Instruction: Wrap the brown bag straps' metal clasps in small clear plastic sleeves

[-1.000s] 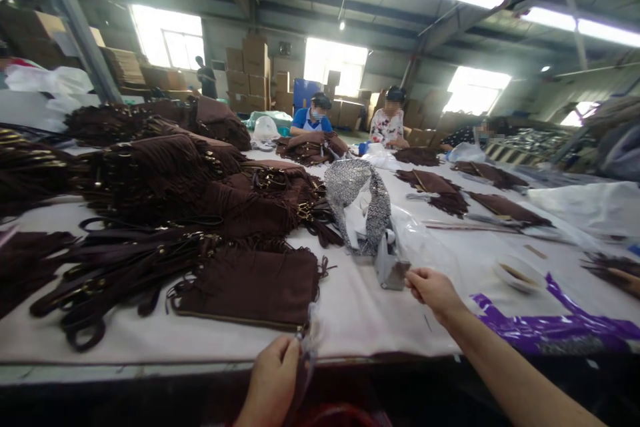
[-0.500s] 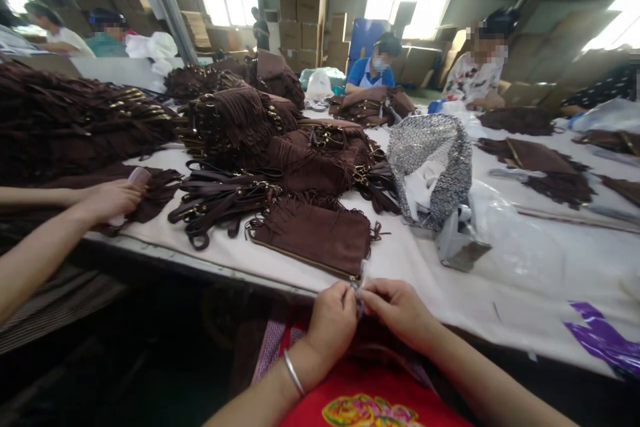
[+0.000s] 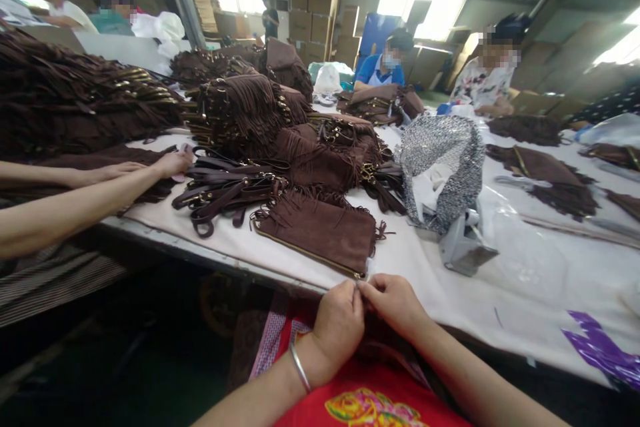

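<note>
A brown fringed pouch (image 3: pixel 320 230) lies flat at the table's front edge, its brass zipper along the near side. At the pouch's near right corner, my left hand (image 3: pixel 340 317) and my right hand (image 3: pixel 397 303) meet with pinched fingertips. What they hold at the zipper end is too small and covered to make out. A silver bangle (image 3: pixel 300 368) circles my left wrist. Just behind the pouch are more brown fringed bags (image 3: pixel 320 160), and dark straps with metal clasps (image 3: pixel 230 190) lie to its left.
On the white-covered table (image 3: pixel 415 280) are a grey knitted bag (image 3: pixel 443 167), a metal holder (image 3: pixel 467 247) and purple plastic (image 3: pixel 603 343). A neighbour's hands (image 3: pixel 175 163) work at the left by a large bag pile (image 3: pixel 75 93). Other people sit across the table.
The view has shifted slightly. One of the neighbour's hands has moved right, toward the straps. My hands stay together at the pouch corner, and less pale material shows between my fingers.
</note>
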A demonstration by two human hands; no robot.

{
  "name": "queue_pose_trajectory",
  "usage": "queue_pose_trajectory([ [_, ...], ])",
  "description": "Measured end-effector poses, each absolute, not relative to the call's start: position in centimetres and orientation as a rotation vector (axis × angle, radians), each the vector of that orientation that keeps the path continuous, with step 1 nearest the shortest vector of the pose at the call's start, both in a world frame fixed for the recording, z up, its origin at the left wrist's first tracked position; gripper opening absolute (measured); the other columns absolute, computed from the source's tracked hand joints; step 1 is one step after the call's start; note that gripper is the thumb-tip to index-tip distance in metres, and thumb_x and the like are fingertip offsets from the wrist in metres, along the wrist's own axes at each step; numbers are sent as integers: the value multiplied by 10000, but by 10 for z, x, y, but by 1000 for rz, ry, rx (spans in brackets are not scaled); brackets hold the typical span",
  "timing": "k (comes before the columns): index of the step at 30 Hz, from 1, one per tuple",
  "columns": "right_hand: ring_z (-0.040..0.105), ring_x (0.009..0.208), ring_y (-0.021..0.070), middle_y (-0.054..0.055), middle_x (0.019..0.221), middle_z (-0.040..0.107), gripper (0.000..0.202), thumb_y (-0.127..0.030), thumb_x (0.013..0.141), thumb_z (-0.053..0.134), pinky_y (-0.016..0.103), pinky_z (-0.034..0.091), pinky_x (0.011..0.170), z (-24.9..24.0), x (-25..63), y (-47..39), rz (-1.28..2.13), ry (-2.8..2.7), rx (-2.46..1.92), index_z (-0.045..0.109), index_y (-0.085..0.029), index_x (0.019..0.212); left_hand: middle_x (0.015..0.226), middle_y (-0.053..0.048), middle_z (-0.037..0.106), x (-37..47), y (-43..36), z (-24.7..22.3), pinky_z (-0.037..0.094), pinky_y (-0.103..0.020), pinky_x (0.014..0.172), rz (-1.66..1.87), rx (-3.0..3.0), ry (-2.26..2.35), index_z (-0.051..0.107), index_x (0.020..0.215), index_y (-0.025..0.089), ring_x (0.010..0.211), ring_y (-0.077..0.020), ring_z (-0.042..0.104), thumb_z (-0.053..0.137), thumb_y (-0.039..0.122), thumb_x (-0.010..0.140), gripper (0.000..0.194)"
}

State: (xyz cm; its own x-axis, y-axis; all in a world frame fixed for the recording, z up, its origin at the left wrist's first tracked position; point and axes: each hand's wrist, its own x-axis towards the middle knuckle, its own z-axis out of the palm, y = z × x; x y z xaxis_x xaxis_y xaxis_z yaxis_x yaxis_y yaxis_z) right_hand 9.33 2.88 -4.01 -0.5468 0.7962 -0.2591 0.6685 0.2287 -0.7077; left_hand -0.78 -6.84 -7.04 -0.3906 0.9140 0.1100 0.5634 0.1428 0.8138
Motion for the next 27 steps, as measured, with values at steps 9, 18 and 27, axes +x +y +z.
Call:
queue_pose_trajectory([
  [9, 462, 417, 123, -20, 416, 528, 368, -452, 779, 548, 232, 314, 436, -49, 84, 39, 1312, -2325, -1476, 535, -197, 513, 848, -116, 637, -10, -71, -73, 385, -320, 709, 1192, 1505, 1892, 590, 897, 192, 768, -213, 573, 301, 169, 946, 294],
  [18, 551, 523, 134, -4, 580, 664, 208, -298, 746, 546, 227, 402, 518, -39, 102, 30, 1611, -2166, -1243, 694, -173, 671, 607, -8, 529, -16, -61, -58, 310, -264, 539, 1286, 912, 1737, 490, 619, 192, 562, -130, 448, 427, 264, 877, 275],
  [27, 585, 518, 151, 18, 631, 697, 212, -305, 759, 536, 237, 417, 482, -45, 95, 18, 1422, -2134, -1372, 700, -173, 781, 501, 116, 245, -20, -56, -52, 90, -135, 375, 1221, -3, 942, 423, 682, 173, 374, -18, 121, 474, 233, 843, 180],
])
